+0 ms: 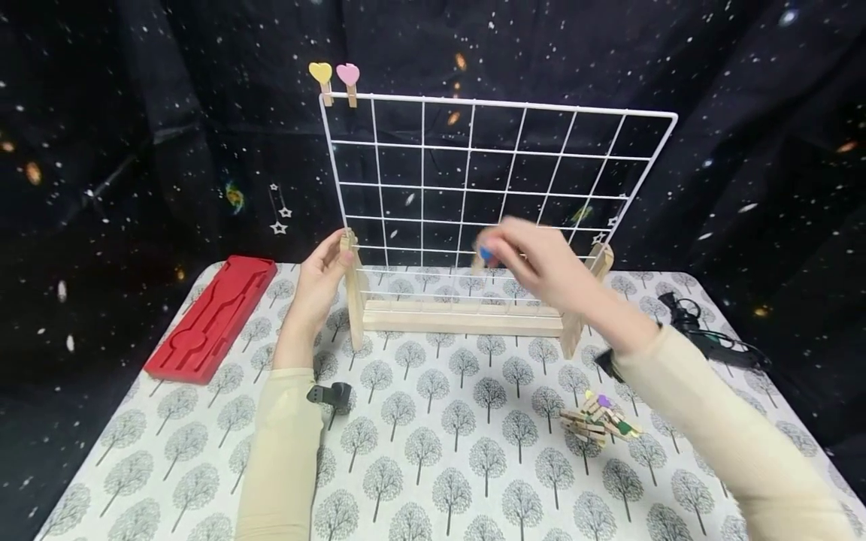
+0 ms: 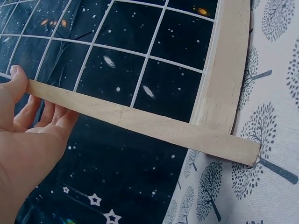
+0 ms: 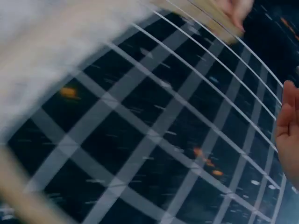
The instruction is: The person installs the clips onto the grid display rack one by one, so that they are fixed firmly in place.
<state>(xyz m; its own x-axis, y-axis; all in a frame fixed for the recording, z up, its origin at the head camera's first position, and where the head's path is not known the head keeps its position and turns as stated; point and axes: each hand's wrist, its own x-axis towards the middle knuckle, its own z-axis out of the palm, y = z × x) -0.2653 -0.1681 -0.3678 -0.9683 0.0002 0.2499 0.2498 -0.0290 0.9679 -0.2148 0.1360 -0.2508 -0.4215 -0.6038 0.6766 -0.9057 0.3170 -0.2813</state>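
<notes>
My left hand (image 1: 316, 282) holds the left wooden post (image 1: 354, 300) of a stand that carries a white wire grid (image 1: 501, 103). In the left wrist view, the thumb lies on one side of the post and the fingers on the other. In front of the lower grid, my right hand (image 1: 541, 259) pinches a small clothespin (image 1: 485, 254) with a blue decoration, blurred by motion. The right wrist view shows only part of that hand (image 3: 290, 135), and the clothespin is out of sight there. A yellow heart clothespin (image 1: 320, 73) and a pink heart clothespin (image 1: 348, 74) sit on the grid's top left.
Several clothespins (image 1: 595, 422) lie piled on the tree-patterned tablecloth (image 1: 433, 447), at the right. A red molded tray (image 1: 210, 323) is at the far left. Black cables and a device (image 1: 720, 342) lie at the right edge. Behind hangs a dark starry cloth (image 1: 169, 135).
</notes>
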